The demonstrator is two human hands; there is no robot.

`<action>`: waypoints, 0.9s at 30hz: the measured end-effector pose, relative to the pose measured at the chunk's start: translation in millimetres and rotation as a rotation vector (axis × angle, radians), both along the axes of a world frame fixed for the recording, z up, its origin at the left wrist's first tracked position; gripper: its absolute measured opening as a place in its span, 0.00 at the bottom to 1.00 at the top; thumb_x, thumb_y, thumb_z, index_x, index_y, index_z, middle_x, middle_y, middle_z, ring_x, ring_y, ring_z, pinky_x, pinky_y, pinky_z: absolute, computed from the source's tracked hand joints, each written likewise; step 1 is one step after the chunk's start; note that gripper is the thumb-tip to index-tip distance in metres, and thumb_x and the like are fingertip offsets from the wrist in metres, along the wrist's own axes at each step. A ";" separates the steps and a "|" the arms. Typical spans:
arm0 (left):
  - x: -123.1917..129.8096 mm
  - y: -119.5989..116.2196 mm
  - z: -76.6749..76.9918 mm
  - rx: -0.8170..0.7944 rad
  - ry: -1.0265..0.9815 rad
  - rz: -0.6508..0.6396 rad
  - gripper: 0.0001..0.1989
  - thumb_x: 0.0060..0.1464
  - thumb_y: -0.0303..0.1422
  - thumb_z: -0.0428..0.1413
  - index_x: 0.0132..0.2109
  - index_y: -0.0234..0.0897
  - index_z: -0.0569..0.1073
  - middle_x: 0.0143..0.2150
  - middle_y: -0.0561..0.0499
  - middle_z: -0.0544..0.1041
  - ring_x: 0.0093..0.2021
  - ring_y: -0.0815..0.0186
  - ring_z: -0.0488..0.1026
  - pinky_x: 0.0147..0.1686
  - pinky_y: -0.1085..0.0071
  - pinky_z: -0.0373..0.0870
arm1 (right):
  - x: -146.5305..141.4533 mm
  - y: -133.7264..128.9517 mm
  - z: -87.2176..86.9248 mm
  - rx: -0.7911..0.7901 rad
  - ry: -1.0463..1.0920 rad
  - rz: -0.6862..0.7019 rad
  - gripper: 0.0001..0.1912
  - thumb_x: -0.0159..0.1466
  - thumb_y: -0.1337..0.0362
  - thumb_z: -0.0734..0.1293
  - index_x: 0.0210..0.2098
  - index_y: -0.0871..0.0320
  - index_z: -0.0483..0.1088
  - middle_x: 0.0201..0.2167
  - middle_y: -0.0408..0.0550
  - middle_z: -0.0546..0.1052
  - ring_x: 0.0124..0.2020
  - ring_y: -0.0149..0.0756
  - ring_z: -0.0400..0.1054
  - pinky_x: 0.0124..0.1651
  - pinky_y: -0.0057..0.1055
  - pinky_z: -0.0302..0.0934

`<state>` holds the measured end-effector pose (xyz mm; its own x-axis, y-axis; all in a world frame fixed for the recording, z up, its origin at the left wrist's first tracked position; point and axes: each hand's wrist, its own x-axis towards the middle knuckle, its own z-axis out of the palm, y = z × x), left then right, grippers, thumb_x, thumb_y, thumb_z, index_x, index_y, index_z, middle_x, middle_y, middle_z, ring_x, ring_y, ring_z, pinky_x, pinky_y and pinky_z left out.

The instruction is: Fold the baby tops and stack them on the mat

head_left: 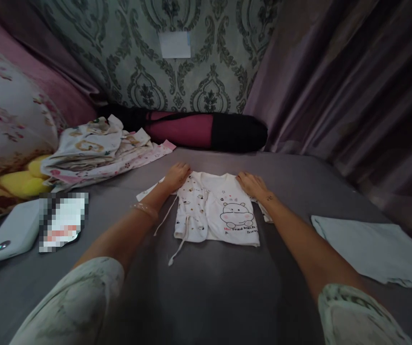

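A small white baby shirt (216, 206) lies spread front up on the grey sheet, with a cartoon animal and lettering on one half and a tiny print on the other. Its thin tie strings trail off on the left side. At the left shoulder my left hand (177, 176) is closed on the cloth. My right hand (255, 185) grips the other shoulder with curled fingers. The sleeves stick out partly beneath my wrists, and my fingertips are mostly hidden.
Several printed baby clothes (94, 148) are heaped at the back left, near a yellow plush thing (26, 182). A white power bank (13, 230) and a blurred-out phone-like object (64, 223) lie left. Folded pale cloth (367, 247) lies right; a black-and-maroon roll (191, 130) lies along the wall.
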<state>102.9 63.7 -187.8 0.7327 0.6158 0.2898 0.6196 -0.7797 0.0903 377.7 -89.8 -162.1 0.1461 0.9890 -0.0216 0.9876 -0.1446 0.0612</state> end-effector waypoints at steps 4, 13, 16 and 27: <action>9.7 11.8 2.2 -0.013 -0.050 0.052 0.14 0.65 0.35 0.42 0.43 0.34 0.70 0.43 0.41 0.74 0.46 0.57 0.68 0.50 0.62 0.60 | 8.7 13.2 -0.7 0.026 0.026 -0.027 0.21 0.73 0.57 0.48 0.52 0.59 0.66 0.50 0.58 0.73 0.48 0.45 0.69 0.48 0.36 0.57; 15.9 10.9 -2.9 -0.198 -0.019 0.114 0.13 0.62 0.36 0.46 0.45 0.37 0.72 0.47 0.43 0.76 0.49 0.56 0.70 0.48 0.61 0.61 | 10.0 25.2 -8.9 0.093 0.154 0.013 0.16 0.71 0.62 0.56 0.49 0.59 0.70 0.50 0.54 0.72 0.53 0.41 0.63 0.54 0.33 0.53; 22.0 6.7 0.6 -0.207 -0.018 0.077 0.15 0.62 0.37 0.46 0.45 0.37 0.74 0.48 0.43 0.76 0.49 0.56 0.70 0.50 0.59 0.60 | 4.1 32.6 -11.9 0.126 0.199 0.030 0.16 0.71 0.61 0.56 0.50 0.59 0.71 0.49 0.54 0.72 0.53 0.41 0.62 0.55 0.34 0.52; 45.8 7.8 -3.3 -0.250 -0.025 0.289 0.16 0.63 0.39 0.45 0.46 0.38 0.75 0.46 0.42 0.78 0.49 0.55 0.73 0.50 0.59 0.62 | 2.2 49.2 -35.7 0.232 0.178 -0.078 0.14 0.70 0.64 0.56 0.45 0.61 0.71 0.46 0.56 0.72 0.50 0.44 0.63 0.52 0.35 0.55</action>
<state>148.6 71.5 -191.1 0.5135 0.8497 0.1196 0.8057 -0.5254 0.2735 379.9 -40.6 -197.8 0.2364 0.9564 0.1715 0.9652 -0.2107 -0.1551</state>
